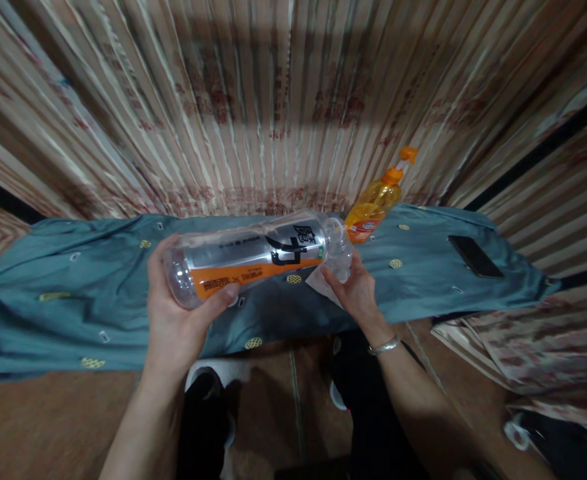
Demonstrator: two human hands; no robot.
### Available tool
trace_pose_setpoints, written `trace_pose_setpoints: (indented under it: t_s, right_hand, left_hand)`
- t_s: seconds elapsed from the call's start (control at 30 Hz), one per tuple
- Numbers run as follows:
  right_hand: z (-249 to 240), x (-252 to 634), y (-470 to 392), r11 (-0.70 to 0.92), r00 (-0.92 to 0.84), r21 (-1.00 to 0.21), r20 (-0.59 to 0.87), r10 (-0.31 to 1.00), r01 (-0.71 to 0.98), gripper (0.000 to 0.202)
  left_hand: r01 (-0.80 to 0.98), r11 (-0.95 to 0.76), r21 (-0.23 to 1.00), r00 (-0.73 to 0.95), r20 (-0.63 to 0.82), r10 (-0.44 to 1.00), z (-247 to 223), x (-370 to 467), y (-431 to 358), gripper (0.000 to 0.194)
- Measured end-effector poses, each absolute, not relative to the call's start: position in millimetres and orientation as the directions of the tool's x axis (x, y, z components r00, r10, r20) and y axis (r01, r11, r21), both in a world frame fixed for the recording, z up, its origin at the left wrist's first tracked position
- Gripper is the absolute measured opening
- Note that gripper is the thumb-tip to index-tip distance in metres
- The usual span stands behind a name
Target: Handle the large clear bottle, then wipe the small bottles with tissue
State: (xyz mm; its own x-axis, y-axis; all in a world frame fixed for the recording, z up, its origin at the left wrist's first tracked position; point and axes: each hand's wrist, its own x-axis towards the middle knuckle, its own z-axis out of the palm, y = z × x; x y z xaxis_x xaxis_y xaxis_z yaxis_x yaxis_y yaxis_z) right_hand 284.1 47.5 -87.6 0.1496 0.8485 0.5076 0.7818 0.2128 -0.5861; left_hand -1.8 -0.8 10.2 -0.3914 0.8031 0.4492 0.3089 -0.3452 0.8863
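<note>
My left hand [178, 307] is wrapped round the base of a large clear plastic bottle [253, 257] with a silver and orange label. The bottle lies nearly level in the air, tilted slightly, its neck to the right. At the neck, my right hand [356, 290] grips a small clear plastic container [342, 259], whose exact shape is hard to make out. A white tissue-like sheet [323, 285] shows below that hand. Just behind the neck stands an orange pump bottle [373, 207] of yellow-orange liquid.
A blue-green patterned cloth [93, 293] covers the long, narrow surface before me. A dark phone [474, 256] lies on its right part. Striped curtains [273, 120] hang close behind and at the sides. My legs and shoes are below, on a brown tiled floor [268, 413].
</note>
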Motion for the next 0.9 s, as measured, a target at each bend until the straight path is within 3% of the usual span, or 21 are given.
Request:
trace_pose_setpoints:
  t_s: [0.9]
  right_hand:
    - [-84.1, 283.0, 45.4, 0.207, 0.153, -0.590, 0.502, 0.851, 0.780, 0.072]
  left_hand:
    - [0.296, -0.341, 0.892, -0.399, 0.440, 0.805, 16.7, 1.5, -3.5, 0.095]
